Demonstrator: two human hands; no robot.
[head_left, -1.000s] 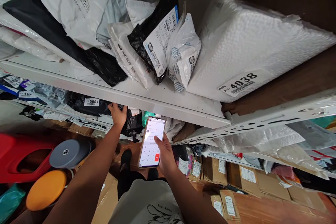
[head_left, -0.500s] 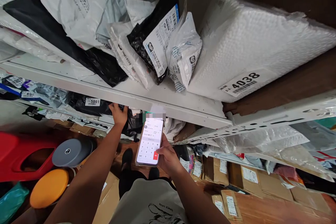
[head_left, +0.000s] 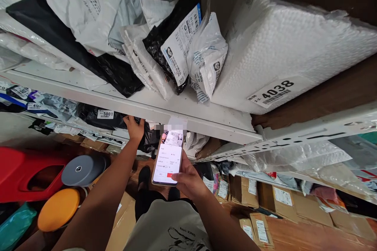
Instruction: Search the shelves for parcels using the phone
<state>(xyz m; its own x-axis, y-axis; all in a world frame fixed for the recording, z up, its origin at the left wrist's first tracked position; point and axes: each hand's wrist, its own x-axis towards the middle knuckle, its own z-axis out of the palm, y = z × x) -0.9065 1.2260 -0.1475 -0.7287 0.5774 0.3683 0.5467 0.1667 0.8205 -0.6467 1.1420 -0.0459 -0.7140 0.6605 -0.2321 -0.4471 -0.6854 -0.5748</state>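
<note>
My right hand (head_left: pixel 190 180) is closed around a smartphone (head_left: pixel 167 160), held upright below the shelf edge. Its thumb lies over a red button low on the lit screen, which shows a form and a small picture of a label. My left hand (head_left: pixel 135 128) reaches to the lower shelf, gripping a black plastic parcel (head_left: pixel 149 139); its fingertips are partly hidden among the bags. Just left of that hand is another black parcel (head_left: pixel 96 117) with a label reading 5001.
Above, a white metal shelf (head_left: pixel 165 111) bears bagged parcels and a large white bubble-wrapped package (head_left: pixel 294 55) marked 4038. Cardboard boxes (head_left: pixel 282 198) line the floor at right. At left stand a red plastic stool (head_left: pixel 26 172), a grey-lidded bucket (head_left: pixel 82 170) and an orange-topped stool (head_left: pixel 59 210).
The phone screen has switched from a number keypad to a form with a label picture. My right thumb has slid slightly down and left. My left hand stays at the black parcel.
</note>
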